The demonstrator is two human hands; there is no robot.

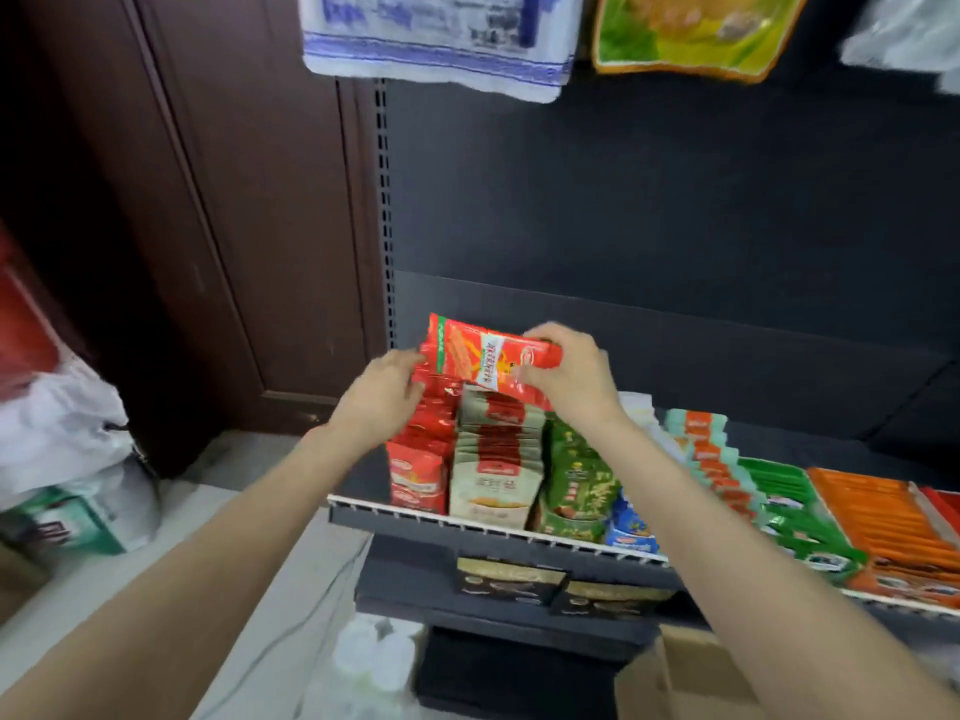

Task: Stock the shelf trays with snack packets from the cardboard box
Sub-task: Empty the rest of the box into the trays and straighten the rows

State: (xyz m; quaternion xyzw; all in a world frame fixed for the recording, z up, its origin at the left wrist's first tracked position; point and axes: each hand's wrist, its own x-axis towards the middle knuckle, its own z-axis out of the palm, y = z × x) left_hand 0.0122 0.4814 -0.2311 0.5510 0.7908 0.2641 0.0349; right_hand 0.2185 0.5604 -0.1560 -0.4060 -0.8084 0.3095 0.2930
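A small stack of red snack packets (485, 358) is held flat above the back of the shelf tray (467, 524). My right hand (569, 379) grips the stack's right end, thumb underneath. My left hand (384, 389) touches the stack's left end with its fingertips and leans against the red packets (421, 459) standing in the leftmost row. Beside that row stand beige packets (493, 459) and green packets (576, 480). A corner of the cardboard box (691, 672) shows at the bottom right, partly behind my right forearm.
Further right lie rows of orange-and-mint, green and orange packets (857, 511). Bags (441, 39) hang above the dark back panel. A brown door (234, 200) stands left, with a white sack (57, 423) and boxes on the floor. Dark boxes (506, 579) sit on a lower shelf.
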